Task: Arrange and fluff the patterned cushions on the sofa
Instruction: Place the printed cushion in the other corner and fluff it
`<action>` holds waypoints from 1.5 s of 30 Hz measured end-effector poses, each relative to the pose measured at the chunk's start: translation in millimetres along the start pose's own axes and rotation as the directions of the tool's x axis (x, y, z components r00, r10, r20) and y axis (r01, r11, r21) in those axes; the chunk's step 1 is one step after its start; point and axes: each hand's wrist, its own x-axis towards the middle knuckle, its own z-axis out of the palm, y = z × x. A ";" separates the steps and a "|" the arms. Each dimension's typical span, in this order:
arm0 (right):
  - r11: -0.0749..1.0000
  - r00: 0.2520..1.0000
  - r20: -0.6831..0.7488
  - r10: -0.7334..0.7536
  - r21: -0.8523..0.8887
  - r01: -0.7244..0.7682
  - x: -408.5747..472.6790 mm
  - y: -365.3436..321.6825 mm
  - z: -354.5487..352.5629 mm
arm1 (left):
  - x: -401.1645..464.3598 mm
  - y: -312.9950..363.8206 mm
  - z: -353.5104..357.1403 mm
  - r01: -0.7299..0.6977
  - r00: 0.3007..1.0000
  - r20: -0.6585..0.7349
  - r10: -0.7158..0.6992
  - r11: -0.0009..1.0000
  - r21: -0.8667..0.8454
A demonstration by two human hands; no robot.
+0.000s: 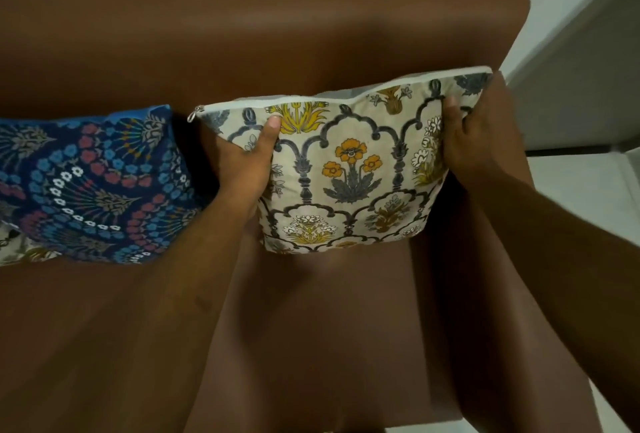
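Brown sofa (242, 34) backs an upright cream cushion (349, 169), zipper edge up, both hands (242, 162) (474, 141) gripping its sides.

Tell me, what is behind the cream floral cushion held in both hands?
Behind the cream floral cushion rises the brown sofa backrest. The stretch directly behind the cushion is covered, as are the fingers behind it.
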 end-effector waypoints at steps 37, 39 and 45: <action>0.815 0.981 0.159 0.109 0.551 -0.180 -9.3 10.7 -18.3 | -18.0 85.6 76.0 -0.770 0.622 0.588 0.516 0.271 0.577; 0.849 0.962 0.274 0.013 0.505 -0.155 -15.3 26.5 -16.5 | -4.9 78.4 49.7 -0.746 0.657 0.487 0.575 0.404 0.530; 0.907 0.842 0.531 0.091 0.304 -0.290 -50.0 58.7 28.3 | -1.6 56.0 44.9 -0.634 0.773 0.286 0.566 0.702 0.324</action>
